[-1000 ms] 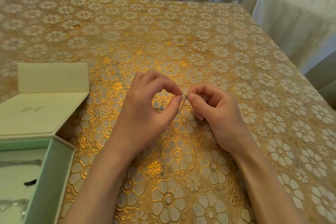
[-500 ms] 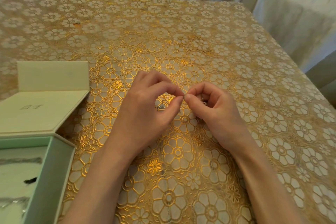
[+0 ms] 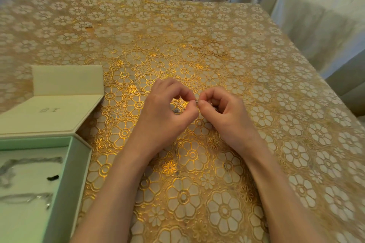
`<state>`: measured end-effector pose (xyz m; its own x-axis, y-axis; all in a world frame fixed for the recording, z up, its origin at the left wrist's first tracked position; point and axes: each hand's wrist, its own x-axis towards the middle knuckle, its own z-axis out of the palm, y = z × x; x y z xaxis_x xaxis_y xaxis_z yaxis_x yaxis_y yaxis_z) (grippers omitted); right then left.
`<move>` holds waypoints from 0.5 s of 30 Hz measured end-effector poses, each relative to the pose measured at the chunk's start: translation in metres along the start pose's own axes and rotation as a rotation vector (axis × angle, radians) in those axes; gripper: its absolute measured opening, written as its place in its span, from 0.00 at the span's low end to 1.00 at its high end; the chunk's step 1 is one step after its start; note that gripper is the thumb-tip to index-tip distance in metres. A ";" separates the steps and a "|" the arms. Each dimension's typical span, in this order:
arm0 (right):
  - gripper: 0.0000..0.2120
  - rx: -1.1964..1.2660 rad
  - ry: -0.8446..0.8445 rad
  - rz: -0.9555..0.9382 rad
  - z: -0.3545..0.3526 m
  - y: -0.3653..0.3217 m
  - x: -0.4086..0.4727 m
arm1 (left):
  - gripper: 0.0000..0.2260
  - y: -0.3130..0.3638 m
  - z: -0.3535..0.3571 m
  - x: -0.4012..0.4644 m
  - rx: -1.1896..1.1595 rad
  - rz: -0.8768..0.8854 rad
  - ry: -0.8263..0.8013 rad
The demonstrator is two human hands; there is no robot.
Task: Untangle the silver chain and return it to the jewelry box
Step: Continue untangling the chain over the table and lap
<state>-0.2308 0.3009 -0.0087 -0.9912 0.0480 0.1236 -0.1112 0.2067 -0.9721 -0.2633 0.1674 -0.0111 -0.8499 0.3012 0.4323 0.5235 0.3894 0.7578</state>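
The left hand (image 3: 164, 112) and the right hand (image 3: 223, 112) are close together above the middle of the tabletop (image 3: 197, 31). Each one pinches the silver chain (image 3: 196, 101) between thumb and first finger, and the pinching tips almost touch.

A second ago a short shiny bit of chain showed between the two hands. Now the hands have come closer, so only a tiny glint shows at the fingertips. A little more chain peeks out under the left hand, and some sits inside the curled right hand. Most of it is hidden, so I cannot tell if the knot is out yet.

I think the hands are working on one small tangle, picking at it bit by bit. The untangling looks not done.

The jewelry box (image 3: 65, 183) waits open at the near left corner of the tabletop, its lid (image 3: 51, 112) lying flat behind it. Other chains lie inside. The silver chain must still go there.
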 end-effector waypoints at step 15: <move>0.07 0.052 -0.017 -0.006 -0.004 -0.100 -0.053 | 0.06 0.097 -0.070 -0.018 -0.062 -0.122 -0.136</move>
<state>-0.1667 0.2821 0.0825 -0.9915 0.0302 0.1266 -0.1204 0.1561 -0.9804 -0.2010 0.1390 0.0884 -0.8890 0.3709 0.2685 0.4084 0.3773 0.8312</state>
